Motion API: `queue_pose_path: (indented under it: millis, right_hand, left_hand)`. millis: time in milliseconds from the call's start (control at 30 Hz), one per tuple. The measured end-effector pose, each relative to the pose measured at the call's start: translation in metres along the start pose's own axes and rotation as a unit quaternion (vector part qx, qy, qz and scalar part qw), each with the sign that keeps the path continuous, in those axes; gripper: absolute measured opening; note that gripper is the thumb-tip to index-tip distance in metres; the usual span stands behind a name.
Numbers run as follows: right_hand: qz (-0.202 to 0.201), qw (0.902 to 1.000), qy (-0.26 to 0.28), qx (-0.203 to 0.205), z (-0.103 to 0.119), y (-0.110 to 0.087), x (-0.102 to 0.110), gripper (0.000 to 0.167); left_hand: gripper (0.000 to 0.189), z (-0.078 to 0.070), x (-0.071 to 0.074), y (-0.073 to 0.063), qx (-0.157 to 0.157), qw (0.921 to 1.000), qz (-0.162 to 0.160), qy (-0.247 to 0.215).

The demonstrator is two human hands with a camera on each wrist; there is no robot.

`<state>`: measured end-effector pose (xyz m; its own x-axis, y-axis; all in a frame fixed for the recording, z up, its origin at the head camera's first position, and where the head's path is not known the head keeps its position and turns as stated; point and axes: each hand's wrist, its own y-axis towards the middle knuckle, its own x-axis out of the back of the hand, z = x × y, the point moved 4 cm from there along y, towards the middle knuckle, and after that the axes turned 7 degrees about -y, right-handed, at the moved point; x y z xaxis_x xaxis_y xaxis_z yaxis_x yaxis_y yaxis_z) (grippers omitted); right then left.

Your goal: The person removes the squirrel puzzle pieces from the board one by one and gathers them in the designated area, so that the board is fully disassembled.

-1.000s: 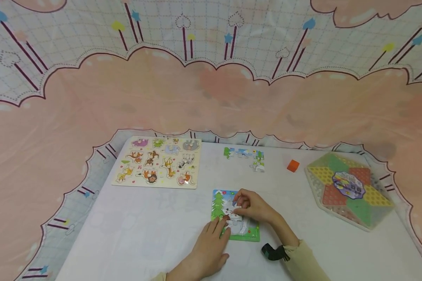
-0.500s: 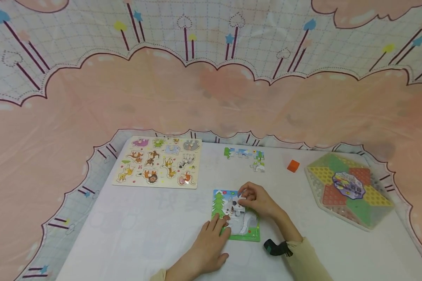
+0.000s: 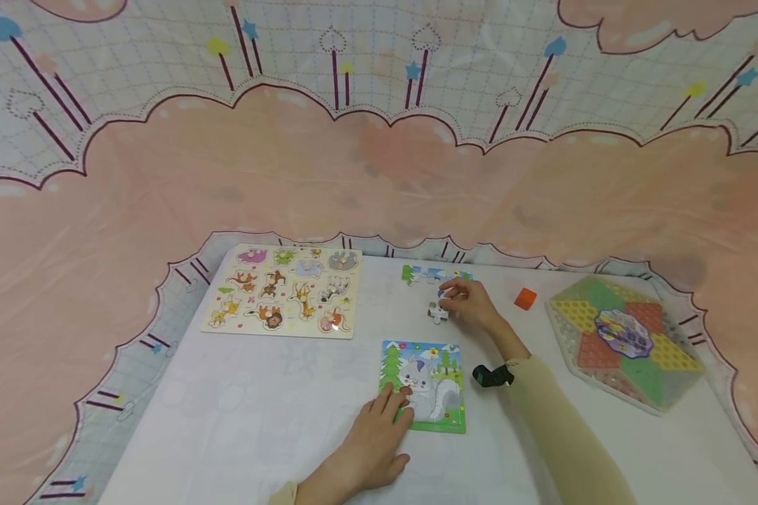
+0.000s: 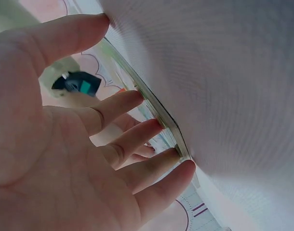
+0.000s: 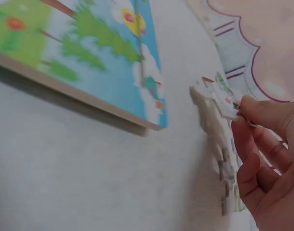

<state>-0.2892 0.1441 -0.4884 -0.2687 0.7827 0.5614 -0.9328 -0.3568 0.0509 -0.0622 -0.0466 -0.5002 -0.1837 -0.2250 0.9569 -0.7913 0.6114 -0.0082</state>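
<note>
A square puzzle board (image 3: 450, 425) with a grey-and-white squirrel picture lies flat on the table. My left hand (image 3: 373, 445) rests on its left side, and in the left wrist view the fairly straight fingers (image 4: 130, 137) touch the board's edge. Beyond the board, my right hand (image 3: 476, 308) pinches a white jigsaw piece (image 3: 438, 313) between thumb and fingertips. The right wrist view shows the same jigsaw piece (image 5: 223, 100) raised off the table. Behind that hand lies a strip of loose jigsaw pieces (image 3: 422, 273), partly covered by the fingers.
An animal peg puzzle (image 3: 284, 291) lies at the back left. An orange block (image 3: 526, 299) is right of my right hand. Farther right sits a hexagonal clear case (image 3: 628, 344) with coloured pegboard triangles. A patterned cloth (image 3: 379, 175) hangs behind the table.
My right hand has lifted the white jigsaw piece off the squirrel board and carried it away toward the loose pieces, uncovering the squirrel's face. My left hand has stayed put.
</note>
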Motion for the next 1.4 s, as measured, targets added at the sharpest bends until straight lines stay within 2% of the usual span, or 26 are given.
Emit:
queue_pose_path:
  millis: [67,200,500,867,1400]
  right_hand:
    - [0.006,0.9995,-0.029,0.011,0.001,0.008,0.002,0.026]
    - [0.013,0.9962,-0.085,0.009,-0.012,0.026,0.003,0.023]
    - [0.055,0.9892,-0.132,-0.030,-0.014,0.040,0.004,0.024]
    - [0.074,0.9868,-0.140,-0.031,-0.017,0.048,0.001,0.022]
    - [0.071,0.9850,-0.154,-0.032,-0.021,0.048,0.000,0.021]
  left_hand:
    - [0.055,0.000,0.001,0.000,-0.002,1.0000,-0.002,0.000]
    - [0.055,0.000,0.000,0.001,-0.003,1.0000,-0.003,-0.001]
    - [0.056,0.001,-0.001,0.000,-0.007,0.9999,-0.004,0.006]
    - [0.056,0.002,-0.002,0.000,0.002,1.0000,0.002,0.000]
    - [0.057,0.001,-0.002,0.000,0.004,0.9999,0.006,0.008]
